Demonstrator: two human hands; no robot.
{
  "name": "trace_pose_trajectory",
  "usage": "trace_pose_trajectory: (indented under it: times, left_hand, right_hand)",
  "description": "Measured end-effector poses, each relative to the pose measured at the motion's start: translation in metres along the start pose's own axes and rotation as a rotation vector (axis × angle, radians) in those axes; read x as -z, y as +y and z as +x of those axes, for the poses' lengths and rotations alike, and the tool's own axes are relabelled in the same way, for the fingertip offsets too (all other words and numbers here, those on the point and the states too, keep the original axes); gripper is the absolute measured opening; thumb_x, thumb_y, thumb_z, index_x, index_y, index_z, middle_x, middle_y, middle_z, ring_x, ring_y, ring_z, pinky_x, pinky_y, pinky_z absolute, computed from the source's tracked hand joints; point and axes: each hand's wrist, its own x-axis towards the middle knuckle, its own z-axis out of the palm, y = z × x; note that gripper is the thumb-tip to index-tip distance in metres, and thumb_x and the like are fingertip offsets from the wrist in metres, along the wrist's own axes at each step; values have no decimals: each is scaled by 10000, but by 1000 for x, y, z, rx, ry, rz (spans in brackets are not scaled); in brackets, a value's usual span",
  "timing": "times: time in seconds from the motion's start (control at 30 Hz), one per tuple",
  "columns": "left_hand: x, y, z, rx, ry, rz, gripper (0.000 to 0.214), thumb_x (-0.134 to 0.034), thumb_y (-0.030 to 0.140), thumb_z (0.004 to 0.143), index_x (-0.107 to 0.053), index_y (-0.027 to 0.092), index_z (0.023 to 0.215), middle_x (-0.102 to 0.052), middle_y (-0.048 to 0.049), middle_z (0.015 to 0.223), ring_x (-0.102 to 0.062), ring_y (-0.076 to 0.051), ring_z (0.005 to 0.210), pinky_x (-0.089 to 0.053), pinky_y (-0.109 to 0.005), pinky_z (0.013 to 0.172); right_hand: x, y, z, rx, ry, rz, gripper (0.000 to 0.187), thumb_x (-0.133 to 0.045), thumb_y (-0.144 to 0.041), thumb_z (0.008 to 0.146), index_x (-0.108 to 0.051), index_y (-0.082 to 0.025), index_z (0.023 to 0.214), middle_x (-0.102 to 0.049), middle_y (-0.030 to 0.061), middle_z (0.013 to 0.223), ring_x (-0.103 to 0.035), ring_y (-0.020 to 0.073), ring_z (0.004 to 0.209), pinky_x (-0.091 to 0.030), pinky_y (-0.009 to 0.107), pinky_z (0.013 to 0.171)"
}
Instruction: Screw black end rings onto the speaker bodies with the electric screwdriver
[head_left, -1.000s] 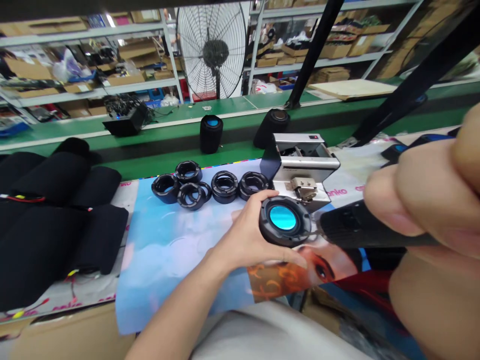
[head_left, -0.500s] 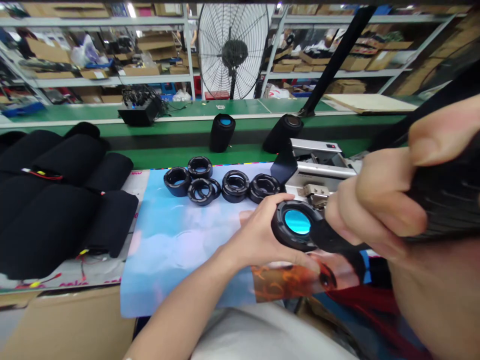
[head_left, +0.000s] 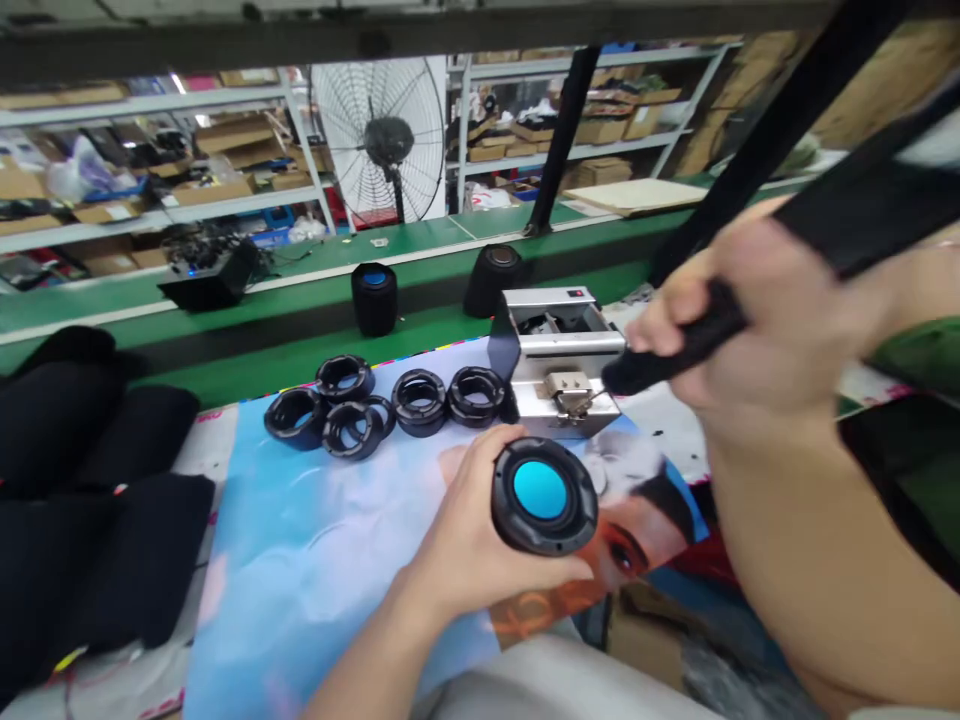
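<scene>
My left hand (head_left: 457,550) is wrapped round a black cylindrical speaker (head_left: 541,490), whose round end with a shiny blue disc faces up toward me. My right hand (head_left: 780,310), smeared by motion, grips a black electric screwdriver (head_left: 664,362). Its thin bit points down-left at the front block of a silver screw feeder (head_left: 562,345), seemingly touching it. Just behind the left hand, several black plastic rings (head_left: 420,400) lie on a printed poster sheet (head_left: 360,540).
Black fabric-covered cylinders (head_left: 142,530) with wires are heaped at the left. Two black speakers, one blue-topped (head_left: 374,300) and one darker (head_left: 491,280), stand farther back. A black post (head_left: 566,140) rises near the green bench (head_left: 435,230); a large fan (head_left: 388,140) is behind.
My right hand has drawn the screwdriver away from the speaker's end, up to the screw feeder. The speaker stays in my left hand, and the whole view has swung right.
</scene>
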Motion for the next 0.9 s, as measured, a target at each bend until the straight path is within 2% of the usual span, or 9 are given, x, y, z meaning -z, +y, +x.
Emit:
trace_pose_trajectory:
  times: [0.07,0.17,0.33,0.47,0.67,0.77,0.9]
  left_hand:
    - [-1,-1,-2,31,16,-4,1145,-1085,411,514,-490,306,1486,-575,-145,1524,-609,-411,1391,-455,-644,1228]
    - [-1,1,-3,47,66,30,1155,-1085,390,504,-478,306,1484,-555,-148,1528,-606,-415,1403,-506,-607,1196]
    - [-1,9,2,1,89,55,1077,-1060,477,552,-485,297,1444,-611,-138,1474,-680,-383,1324,-609,-523,1084]
    - [-2,13,5,0,109,19,1044,-1071,409,533,-515,291,1408,-664,-111,1430,-722,-359,1270,-622,-482,1063]
    - [-4,19,6,45,127,-47,990,-1056,270,523,-543,282,1370,-720,-83,1344,-773,-327,1166,-644,-425,993]
    - [-3,19,6,35,129,-45,985,-1056,264,530,-545,292,1371,-725,-72,1333,-781,-316,1153,-641,-420,996]
    - [-3,17,5,4,118,-24,973,-1040,233,550,-541,304,1383,-720,-60,1349,-779,-302,1164,-638,-407,1003]
  right_hand:
    - [-1,19,-1,16,40,1,417,-993,-427,655,-614,-256,690,-549,-71,495,-467,129,355,-356,303,325]
    - [-1,40,-5,-22,23,-9,335,-926,-388,744,-627,-241,710,-546,-69,506,-468,129,347,-364,292,335]
    - [10,57,-13,-120,-26,-41,344,-913,-341,766,-600,-222,685,-545,-62,525,-499,134,349,-367,283,335]
    - [17,55,-17,-202,-73,-49,297,-923,-290,743,-637,-222,704,-548,-61,473,-464,145,308,-371,289,310]
    - [11,35,-10,41,23,19,329,-923,-336,766,-628,-220,677,-543,-50,533,-485,132,347,-356,318,326]
    - [7,40,-11,15,20,-4,233,-872,-248,801,-643,-219,769,-554,-55,551,-509,135,358,-358,306,330]
    - [8,54,-17,-24,-13,-24,279,-884,-253,797,-609,-221,758,-552,-59,546,-507,131,349,-380,297,326]
